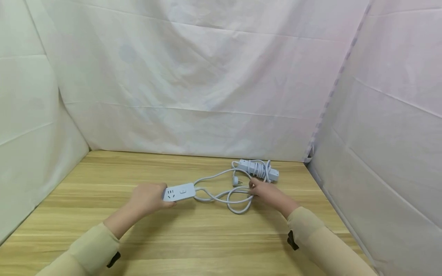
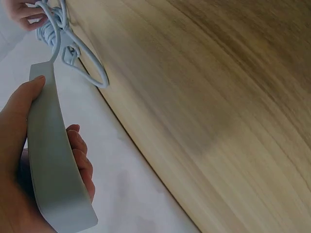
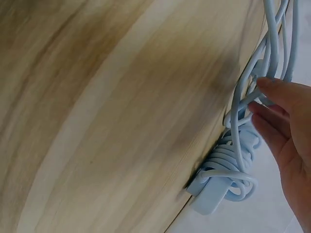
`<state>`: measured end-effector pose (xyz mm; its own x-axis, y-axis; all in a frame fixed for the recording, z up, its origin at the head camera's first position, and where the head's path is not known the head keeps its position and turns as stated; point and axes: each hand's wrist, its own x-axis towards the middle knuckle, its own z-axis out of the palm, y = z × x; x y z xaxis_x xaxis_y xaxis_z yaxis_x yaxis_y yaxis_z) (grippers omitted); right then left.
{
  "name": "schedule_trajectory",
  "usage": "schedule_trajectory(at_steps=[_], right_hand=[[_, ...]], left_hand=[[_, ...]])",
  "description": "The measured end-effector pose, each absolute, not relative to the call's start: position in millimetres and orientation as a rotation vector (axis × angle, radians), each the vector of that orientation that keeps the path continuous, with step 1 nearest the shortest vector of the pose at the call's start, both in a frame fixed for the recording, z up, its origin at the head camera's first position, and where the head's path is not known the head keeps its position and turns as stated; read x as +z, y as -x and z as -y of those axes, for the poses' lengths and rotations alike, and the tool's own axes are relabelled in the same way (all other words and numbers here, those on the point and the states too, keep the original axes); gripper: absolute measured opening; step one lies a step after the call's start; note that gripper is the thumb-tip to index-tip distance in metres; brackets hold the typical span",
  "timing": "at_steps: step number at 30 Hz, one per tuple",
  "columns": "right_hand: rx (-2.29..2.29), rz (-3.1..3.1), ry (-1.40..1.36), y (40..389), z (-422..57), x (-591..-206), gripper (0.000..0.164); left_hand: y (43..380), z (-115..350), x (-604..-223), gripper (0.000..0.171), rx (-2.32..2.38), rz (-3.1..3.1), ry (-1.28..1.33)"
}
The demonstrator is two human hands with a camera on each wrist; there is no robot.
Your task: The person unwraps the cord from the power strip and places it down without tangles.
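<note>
The left hand (image 1: pixel 149 197) grips a white power strip (image 1: pixel 179 192); the right hand (image 1: pixel 270 193) pinches its looped cord (image 1: pixel 206 199).

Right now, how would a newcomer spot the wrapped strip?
At the far edge of the table, look right of centre. The wrapped strip lies just beyond the right hand. Unlike the held strip in the left hand, it has cord wound round its middle.

Smooth plastic power strip (image 1: pixel 179 192); wood-grained tabletop (image 1: pixel 203 241)
</note>
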<state>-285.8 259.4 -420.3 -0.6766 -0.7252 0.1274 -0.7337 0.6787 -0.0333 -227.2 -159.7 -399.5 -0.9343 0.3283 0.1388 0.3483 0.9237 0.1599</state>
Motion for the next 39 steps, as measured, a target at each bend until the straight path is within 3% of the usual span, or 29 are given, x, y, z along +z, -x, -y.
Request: schedule_trajectory(at_steps=[16,25,39], right_hand=[[0.146,3.063,-0.959,285.4,-239.6,-424.9,0.010],[0.169,3.010,-0.992,279.9,-233.9,-426.6,0.009],[0.262,3.136,-0.827,271.5,-208.8,-420.5,0.006]], left_hand=[[233.2,164.9,-411.5,0.047,-0.519,3.139,0.475],[230.4,177.4,-411.8,0.048,-0.568,3.140,0.461],[223.2,198.4,-410.1,0.053,-0.566,3.160,0.431]])
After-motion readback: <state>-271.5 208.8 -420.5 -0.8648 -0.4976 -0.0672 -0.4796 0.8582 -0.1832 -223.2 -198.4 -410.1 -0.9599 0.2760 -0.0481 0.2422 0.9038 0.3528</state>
